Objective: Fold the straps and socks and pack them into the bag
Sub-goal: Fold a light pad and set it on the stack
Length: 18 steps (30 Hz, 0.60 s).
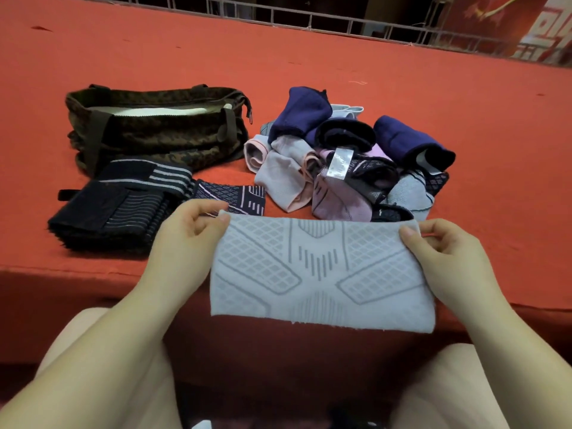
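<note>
- The left hand (188,224) pinched the upper left corner of a pale grey patterned sock (322,274), thumb and fingers curled onto the cloth.
- The right hand (439,243) pinched the upper right corner the same way, so the sock hung flat and spread between them, over the near edge of the red surface (309,66).
- Beyond the sock lay a loose pile of socks and straps (343,162), navy, pink and lilac.
- Left of that pile stood the camouflage bag (158,125), its top open.
- Just in front of the bag rested a stack of dark folded straps (120,202), with a navy patterned sock (235,196) flat beside them.
</note>
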Each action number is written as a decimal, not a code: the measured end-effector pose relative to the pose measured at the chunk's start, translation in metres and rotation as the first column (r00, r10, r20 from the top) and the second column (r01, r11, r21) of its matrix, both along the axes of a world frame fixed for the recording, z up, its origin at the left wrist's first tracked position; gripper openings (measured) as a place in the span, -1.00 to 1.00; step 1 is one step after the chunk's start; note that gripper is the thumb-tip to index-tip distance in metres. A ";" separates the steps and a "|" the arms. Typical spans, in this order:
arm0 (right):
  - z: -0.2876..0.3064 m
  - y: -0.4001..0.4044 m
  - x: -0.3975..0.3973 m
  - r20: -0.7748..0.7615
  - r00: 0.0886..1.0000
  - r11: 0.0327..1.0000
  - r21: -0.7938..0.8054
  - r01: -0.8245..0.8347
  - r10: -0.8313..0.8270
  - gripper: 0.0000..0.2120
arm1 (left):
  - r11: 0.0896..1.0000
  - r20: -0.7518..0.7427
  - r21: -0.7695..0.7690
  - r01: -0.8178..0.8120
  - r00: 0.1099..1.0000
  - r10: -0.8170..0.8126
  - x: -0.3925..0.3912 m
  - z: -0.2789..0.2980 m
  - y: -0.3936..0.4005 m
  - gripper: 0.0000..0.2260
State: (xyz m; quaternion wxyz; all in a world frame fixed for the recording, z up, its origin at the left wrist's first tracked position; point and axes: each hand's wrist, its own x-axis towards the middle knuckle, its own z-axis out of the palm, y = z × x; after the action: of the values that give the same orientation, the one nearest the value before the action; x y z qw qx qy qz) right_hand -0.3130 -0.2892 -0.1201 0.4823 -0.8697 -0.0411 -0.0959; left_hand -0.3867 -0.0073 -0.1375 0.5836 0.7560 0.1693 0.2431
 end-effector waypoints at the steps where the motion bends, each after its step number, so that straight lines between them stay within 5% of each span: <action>1: 0.001 0.002 0.005 0.028 0.999 1.000 -0.017 0.018 -0.017 -0.91 | 0.992 -0.023 0.121 -0.038 0.999 0.041 0.005 0.002 0.000 -0.84; 4: -0.002 0.018 0.007 0.149 0.984 0.987 -0.115 0.111 -0.093 -0.78 | 0.839 0.037 0.535 -0.099 0.995 0.093 0.011 0.004 -0.008 -0.62; 7: -0.021 0.045 -0.014 0.434 0.897 0.913 -0.395 0.102 0.088 -0.58 | 0.573 0.078 0.819 0.022 0.986 -0.150 0.005 -0.009 -0.027 -0.59; 11: -0.048 0.072 -0.039 0.150 0.906 0.805 -0.532 -0.263 0.395 -0.41 | 0.308 -0.240 0.892 0.332 0.923 -0.300 -0.003 -0.042 -0.041 -0.58; 15: -0.053 0.047 -0.031 -0.030 0.953 0.696 -0.676 -0.240 0.300 -0.15 | 0.266 -0.342 0.867 0.422 0.891 -0.300 -0.012 -0.051 -0.014 -0.39; 18: -0.047 0.025 -0.033 -0.043 0.977 0.694 -0.697 -0.178 0.208 -0.36 | 0.314 -0.302 0.847 0.429 0.874 -0.381 -0.024 -0.053 0.010 -0.45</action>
State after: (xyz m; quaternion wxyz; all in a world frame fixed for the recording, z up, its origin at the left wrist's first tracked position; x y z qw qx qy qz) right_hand -0.3459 -0.2644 -0.1666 0.1255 -0.9758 -0.1746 -0.0392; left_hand -0.4105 0.0023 -0.1909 0.1291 0.9696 -0.1673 0.1236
